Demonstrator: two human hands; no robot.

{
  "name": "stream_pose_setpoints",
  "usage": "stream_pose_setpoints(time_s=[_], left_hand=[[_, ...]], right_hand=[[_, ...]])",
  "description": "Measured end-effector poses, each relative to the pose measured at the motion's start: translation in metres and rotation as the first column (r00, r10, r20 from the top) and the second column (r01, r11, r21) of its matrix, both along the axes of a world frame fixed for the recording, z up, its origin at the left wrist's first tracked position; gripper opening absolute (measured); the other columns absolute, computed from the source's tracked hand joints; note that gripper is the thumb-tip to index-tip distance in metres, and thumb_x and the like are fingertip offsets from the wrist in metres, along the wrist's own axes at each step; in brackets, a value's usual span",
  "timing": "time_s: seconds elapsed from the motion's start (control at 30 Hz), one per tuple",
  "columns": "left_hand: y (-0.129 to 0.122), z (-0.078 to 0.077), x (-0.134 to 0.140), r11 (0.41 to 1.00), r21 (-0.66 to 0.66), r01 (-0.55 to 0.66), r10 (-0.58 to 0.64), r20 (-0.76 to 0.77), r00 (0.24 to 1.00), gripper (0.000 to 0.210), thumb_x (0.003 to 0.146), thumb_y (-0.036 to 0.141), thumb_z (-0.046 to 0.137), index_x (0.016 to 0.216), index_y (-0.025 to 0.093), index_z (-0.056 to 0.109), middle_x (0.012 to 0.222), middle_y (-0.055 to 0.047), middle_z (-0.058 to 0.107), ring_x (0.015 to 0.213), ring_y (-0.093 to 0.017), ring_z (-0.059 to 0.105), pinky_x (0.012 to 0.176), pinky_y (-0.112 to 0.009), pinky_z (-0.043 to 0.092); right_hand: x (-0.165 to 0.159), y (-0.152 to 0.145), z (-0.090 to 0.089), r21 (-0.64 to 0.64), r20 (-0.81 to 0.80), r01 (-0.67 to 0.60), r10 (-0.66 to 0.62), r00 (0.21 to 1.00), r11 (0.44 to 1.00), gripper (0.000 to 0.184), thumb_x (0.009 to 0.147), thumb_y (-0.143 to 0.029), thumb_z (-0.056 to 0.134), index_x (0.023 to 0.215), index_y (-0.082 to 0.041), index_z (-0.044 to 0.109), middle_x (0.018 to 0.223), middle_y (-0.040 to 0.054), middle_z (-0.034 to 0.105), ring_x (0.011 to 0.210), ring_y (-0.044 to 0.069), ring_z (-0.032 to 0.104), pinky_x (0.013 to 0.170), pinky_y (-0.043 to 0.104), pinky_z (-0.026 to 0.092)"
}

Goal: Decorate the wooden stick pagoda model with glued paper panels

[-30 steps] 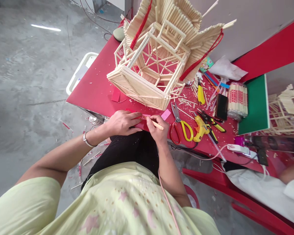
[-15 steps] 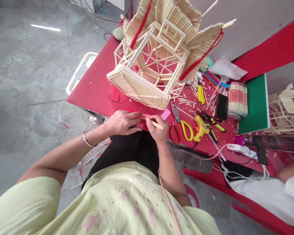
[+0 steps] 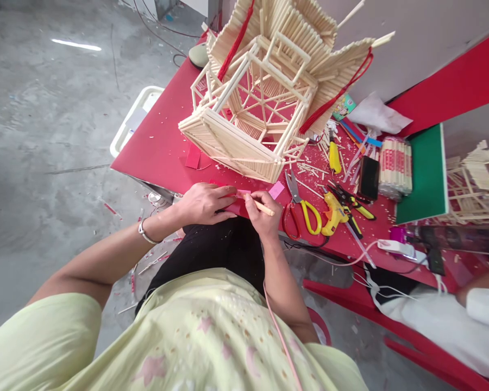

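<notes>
My left hand (image 3: 207, 203) rests at the near table edge, its fingers stretched over a strip of red-pink paper (image 3: 244, 192) and the thumb apart. My right hand (image 3: 265, 215) is closed around a pale wooden stick (image 3: 264, 208), held slanting like a pen. Its far end reaches the paper beside my left fingertips; the exact tip is too small to make out. A loose pink paper piece (image 3: 276, 190) lies just beyond my right hand. Behind both hands stands a large pavilion-like model of wooden sticks (image 3: 232, 144) with red tassels (image 3: 236, 42).
Right of my hands lie scissors (image 3: 305, 212), a yellow glue gun (image 3: 333, 214), pliers (image 3: 356, 206), a yellow cutter (image 3: 334, 157), a phone (image 3: 368, 177) and bundled sticks (image 3: 396, 165). A green board (image 3: 426, 174) stands farther right. Another person's white sleeve (image 3: 487, 307) shows at the right edge.
My right hand has shifted very slightly to the right with the stick. My left hand stays in place. The other person's arm at the right edge has moved a little.
</notes>
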State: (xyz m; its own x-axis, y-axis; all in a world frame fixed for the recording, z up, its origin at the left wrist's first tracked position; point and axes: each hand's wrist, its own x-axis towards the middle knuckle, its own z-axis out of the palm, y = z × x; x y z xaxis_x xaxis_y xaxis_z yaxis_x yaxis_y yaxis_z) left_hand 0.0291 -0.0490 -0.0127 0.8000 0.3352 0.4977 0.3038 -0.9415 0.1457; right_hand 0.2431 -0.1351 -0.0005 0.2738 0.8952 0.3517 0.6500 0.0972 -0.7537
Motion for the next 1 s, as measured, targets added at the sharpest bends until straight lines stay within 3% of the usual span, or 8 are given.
stream_pose_setpoints(time_s=[0.63,0.83,1.0], left_hand=[[0.0,0.001,0.001,1.0,0.007,-0.003,0.003,0.006,1.0,0.043,0.101,0.058,0.057,0.117,0.023,0.077,0.129,-0.01,0.075,0.083,-0.018,0.074,0.066,-0.031,0.049],[0.0,0.002,0.001,1.0,0.02,0.006,-0.006,0.022,1.0,0.045,0.1,0.058,0.058,0.119,0.021,0.076,0.128,-0.011,0.076,0.08,-0.018,0.073,0.064,-0.032,0.05],[0.0,0.002,0.001,1.0,0.029,0.001,-0.002,0.035,0.999,0.045,0.1,0.058,0.059,0.12,0.021,0.076,0.127,-0.012,0.076,0.079,-0.018,0.074,0.063,-0.031,0.05]], right_hand=[[0.0,0.001,0.005,0.005,0.02,-0.069,0.069,0.997,0.998,0.022,0.095,-0.044,0.068,0.088,-0.023,0.071,0.081,0.0018,0.077,0.07,0.016,0.072,0.071,0.028,0.057],[0.003,-0.003,-0.004,0.006,-0.173,0.047,-0.046,0.984,0.999,0.027,0.094,-0.049,0.069,0.089,-0.023,0.068,0.076,-0.0003,0.073,0.065,0.015,0.07,0.062,0.026,0.055],[0.003,-0.004,-0.008,0.055,-0.261,0.096,-0.078,0.962,0.994,0.025,0.095,-0.047,0.07,0.093,-0.022,0.068,0.081,0.0011,0.074,0.071,0.017,0.073,0.066,0.028,0.057]])
